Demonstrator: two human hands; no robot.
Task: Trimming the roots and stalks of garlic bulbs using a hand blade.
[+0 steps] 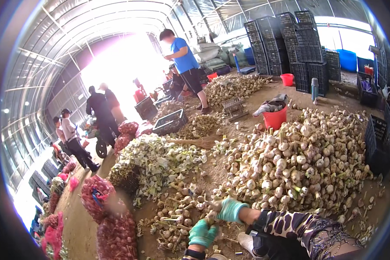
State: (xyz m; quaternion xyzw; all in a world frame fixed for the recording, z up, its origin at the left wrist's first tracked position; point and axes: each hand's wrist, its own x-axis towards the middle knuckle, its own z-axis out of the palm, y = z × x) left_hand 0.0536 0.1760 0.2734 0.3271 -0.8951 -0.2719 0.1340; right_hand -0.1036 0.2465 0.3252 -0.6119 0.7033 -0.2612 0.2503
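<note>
Both my hands wear teal knit gloves and come together low in the picture. My left hand (203, 232) is at the bottom, its fingers curled up toward a garlic bulb (211, 216) between the two hands. My right hand (230, 209) reaches in from the right, its fingertips at the same spot; which fingers grip is blurred. A small heap of garlic bulbs with stems (175, 217) lies just beyond and left of my left hand. A large heap of garlic (286, 165) rises beyond my right hand.
Red mesh sacks (117, 234) of garlic stand at the left. Leafy trimmings (159, 159) lie ahead, near a black crate (170, 123). A red bucket (275, 117) holding cloth stands behind the large heap. Several people stand farther off; black crates (308, 45) are stacked at the back right.
</note>
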